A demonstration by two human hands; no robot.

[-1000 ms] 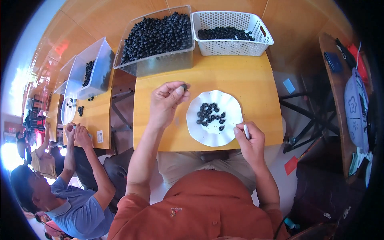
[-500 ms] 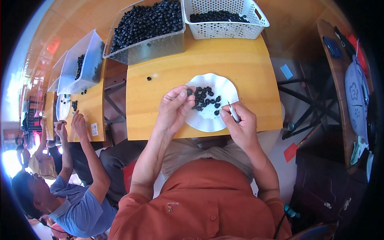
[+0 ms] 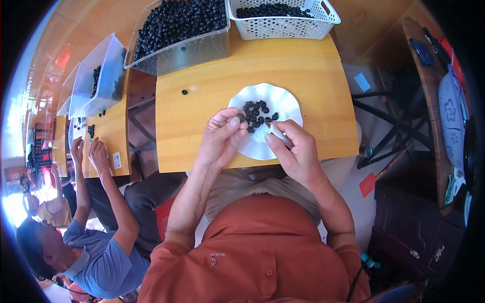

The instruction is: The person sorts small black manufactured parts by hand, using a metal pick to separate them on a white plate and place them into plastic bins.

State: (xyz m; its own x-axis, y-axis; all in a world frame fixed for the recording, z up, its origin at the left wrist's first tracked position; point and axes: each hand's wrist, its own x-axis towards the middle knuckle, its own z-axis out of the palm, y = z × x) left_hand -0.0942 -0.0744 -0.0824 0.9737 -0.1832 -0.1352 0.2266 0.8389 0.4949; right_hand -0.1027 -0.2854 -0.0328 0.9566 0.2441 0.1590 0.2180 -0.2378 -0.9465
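Note:
My left hand (image 3: 218, 139) is closed, pinching a small round black part (image 3: 241, 117) between thumb and fingertips over the left side of the plate. In my closed right hand (image 3: 298, 154) is a slim white-handled tool (image 3: 281, 135), its dark tip directed left toward the pinched part. A gap separates the two hands. Beneath them a white wavy-rimmed plate (image 3: 293, 98) rests on the wooden table. Several small black ring-shaped parts (image 3: 256, 105) are gathered on it. One more loose black part (image 3: 184, 92) lies on the table left of the plate.
At the table's far side stand a clear bin (image 3: 194, 53) heaped with black parts and a white perforated basket (image 3: 283, 30) holding more. To the left, a co-worker in a blue shirt (image 3: 103, 260) sits at another table with clear plastic bins (image 3: 108, 76). A wooden surface (image 3: 432, 111) borders the right.
My right hand has moved left and slightly up, bringing the tool's tip closer to the part in my left hand. My left hand keeps its pinch. The whole view has shifted slightly.

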